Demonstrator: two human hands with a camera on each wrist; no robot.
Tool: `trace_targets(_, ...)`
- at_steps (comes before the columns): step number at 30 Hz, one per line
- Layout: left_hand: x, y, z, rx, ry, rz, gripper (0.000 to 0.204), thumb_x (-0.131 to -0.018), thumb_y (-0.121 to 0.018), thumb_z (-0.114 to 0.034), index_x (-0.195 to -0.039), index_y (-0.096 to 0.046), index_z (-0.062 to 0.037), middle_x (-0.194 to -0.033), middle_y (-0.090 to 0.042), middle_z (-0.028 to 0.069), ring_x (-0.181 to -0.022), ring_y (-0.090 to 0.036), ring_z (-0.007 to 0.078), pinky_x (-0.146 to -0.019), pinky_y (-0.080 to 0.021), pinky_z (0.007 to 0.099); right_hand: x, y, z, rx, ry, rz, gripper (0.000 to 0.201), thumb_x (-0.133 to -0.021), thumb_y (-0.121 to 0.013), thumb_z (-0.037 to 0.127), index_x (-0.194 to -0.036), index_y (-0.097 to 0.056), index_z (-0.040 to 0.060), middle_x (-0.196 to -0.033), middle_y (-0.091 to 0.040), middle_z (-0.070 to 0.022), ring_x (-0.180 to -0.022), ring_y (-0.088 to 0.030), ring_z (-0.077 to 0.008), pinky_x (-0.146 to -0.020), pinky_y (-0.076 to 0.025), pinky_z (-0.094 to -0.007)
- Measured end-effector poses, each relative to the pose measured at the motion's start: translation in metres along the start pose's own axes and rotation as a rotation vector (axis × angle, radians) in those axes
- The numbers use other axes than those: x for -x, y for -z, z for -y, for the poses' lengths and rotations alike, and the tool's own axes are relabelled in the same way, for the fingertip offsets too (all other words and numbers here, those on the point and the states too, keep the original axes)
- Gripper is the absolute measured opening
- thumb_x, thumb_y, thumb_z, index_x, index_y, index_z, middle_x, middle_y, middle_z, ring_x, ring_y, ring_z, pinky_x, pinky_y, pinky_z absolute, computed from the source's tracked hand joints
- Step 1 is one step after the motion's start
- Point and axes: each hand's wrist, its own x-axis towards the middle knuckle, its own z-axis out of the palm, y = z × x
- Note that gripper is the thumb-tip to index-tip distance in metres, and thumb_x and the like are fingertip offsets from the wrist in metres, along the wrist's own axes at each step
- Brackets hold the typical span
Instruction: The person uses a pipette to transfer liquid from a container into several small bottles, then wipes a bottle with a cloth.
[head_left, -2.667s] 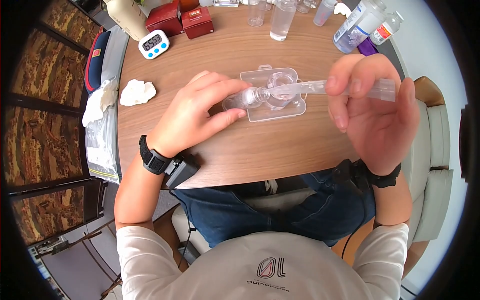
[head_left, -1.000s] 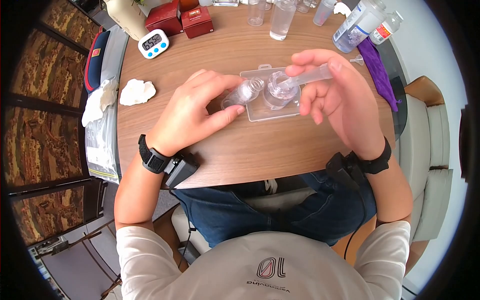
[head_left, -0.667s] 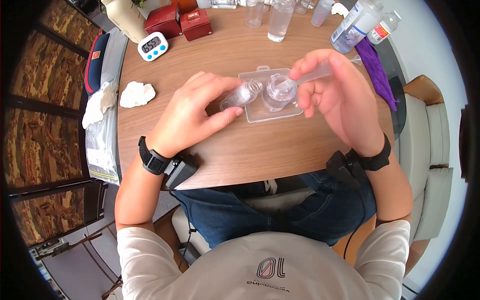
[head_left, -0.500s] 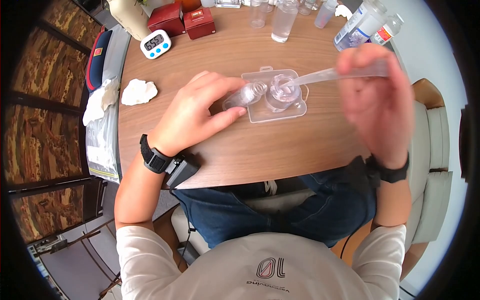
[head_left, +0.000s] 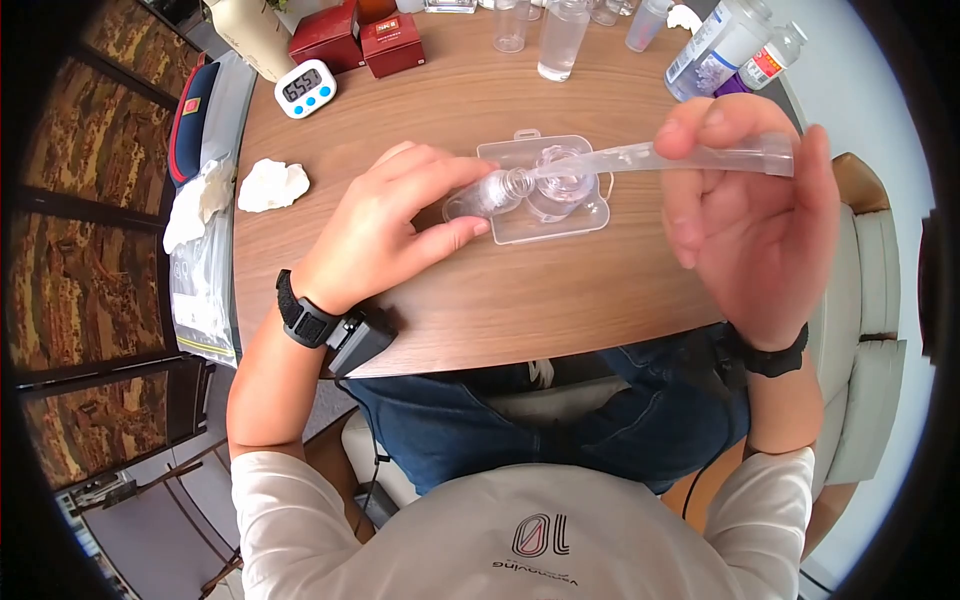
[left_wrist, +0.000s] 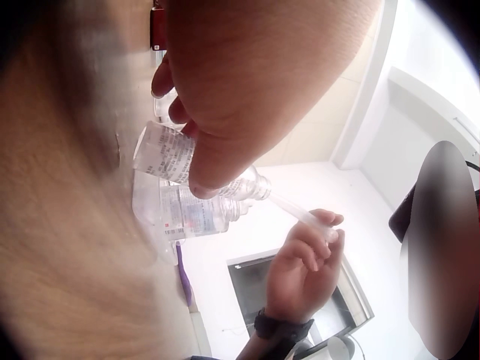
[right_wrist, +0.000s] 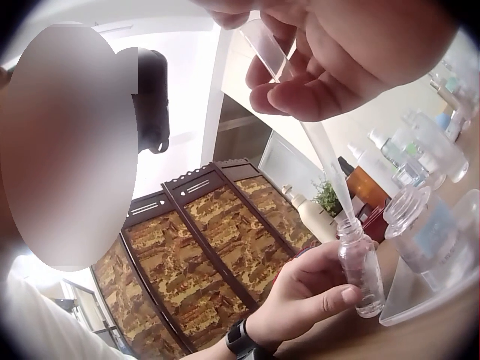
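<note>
My left hand (head_left: 395,215) holds a small clear bottle (head_left: 480,195) upright on the table, thumb and fingers round its sides. White matter shows inside it in the head view. The right hand (head_left: 755,190) pinches a long, tapered, translucent plastic pipette (head_left: 620,160) near its wide end. Its narrow tip is at the small bottle's mouth, as the right wrist view shows with the pipette (right_wrist: 334,169) slanting down to the bottle (right_wrist: 361,274). Right beside the bottle, a clear open jar (head_left: 553,208) stands in a shallow clear plastic case (head_left: 510,228); the pipette passes over it.
A white timer (head_left: 306,88) and red boxes (head_left: 393,45) stand at the back left, near a crumpled white tissue (head_left: 273,186). A clear bottle (head_left: 564,45) is at the back, with a larger labelled bottle (head_left: 715,55) at the back right.
The pipette's tip has gone from the small bottle to the jar and back to the small bottle. My right hand has drawn back to the right; the left hand keeps its hold.
</note>
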Motion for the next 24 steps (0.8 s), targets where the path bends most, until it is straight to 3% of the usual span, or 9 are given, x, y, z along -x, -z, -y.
trace_targets(4, 0.0002, 0.001, -0.0007, 0.003, 0.02, 0.011, 0.042, -0.08, -0.083, -0.011, -0.119, -0.071, -0.0044, -0.106, -0.072, 0.0106, -0.089, -0.064, 0.025, -0.08, -0.053, 0.036, -0.0005, 0.0, -0.0004, 0.025, 0.021, 0.022, 0.068, -0.11, -0.017, 0.052, -0.128, -0.055, -0.0016, -0.122, -0.061, -0.0215, -0.066, -0.055, -0.0162, -0.058, -0.049, -0.0251)
trace_targets(11, 0.0002, 0.0014, -0.0011, -0.001, 0.011, 0.006, 0.042, -0.08, -0.083, -0.011, -0.12, -0.071, -0.0044, -0.105, -0.072, 0.0109, -0.09, -0.065, 0.0257, -0.081, -0.054, 0.0364, 0.0013, -0.0061, -0.0024, 0.016, -0.012, -0.042, 0.07, -0.11, -0.017, 0.053, -0.13, -0.054, -0.0027, -0.122, -0.061, -0.022, -0.07, -0.058, -0.0168, -0.059, -0.05, -0.0265)
trace_targets(17, -0.0001, 0.0016, -0.0009, 0.0, 0.013, 0.009, 0.041, -0.081, -0.083, -0.011, -0.119, -0.07, -0.0042, -0.107, -0.072, 0.0111, -0.09, -0.065, 0.0258, -0.081, -0.054, 0.0364, 0.0012, -0.007, -0.0003, 0.039, -0.06, -0.064, 0.06, -0.111, -0.017, 0.043, -0.127, -0.054, -0.0015, -0.121, -0.061, -0.0208, -0.071, -0.058, -0.0162, -0.061, -0.051, -0.0268)
trace_targets(19, 0.0003, 0.0015, -0.0005, -0.001, 0.011, 0.009, 0.041, -0.081, -0.083, -0.011, -0.119, -0.07, -0.0041, -0.107, -0.072, 0.0111, -0.09, -0.065, 0.0258, -0.081, -0.054, 0.0363, 0.0021, -0.0026, -0.0043, 0.007, 0.008, 0.018, 0.05, -0.111, -0.019, 0.038, -0.121, -0.053, 0.0018, -0.12, -0.059, -0.0176, -0.07, -0.058, -0.0149, -0.062, -0.05, -0.026)
trace_targets(24, -0.0003, 0.0012, -0.0004, -0.008, 0.011, 0.007, 0.041, -0.081, -0.083, -0.011, -0.119, -0.07, -0.004, -0.107, -0.072, 0.0112, -0.09, -0.065, 0.0261, -0.081, -0.054, 0.0363, 0.0035, -0.0062, 0.0055, 0.057, 0.022, -0.019, 0.043, -0.111, -0.021, 0.036, -0.115, -0.052, 0.0057, -0.113, -0.056, -0.0126, -0.066, -0.053, -0.0117, -0.06, -0.047, -0.0237)
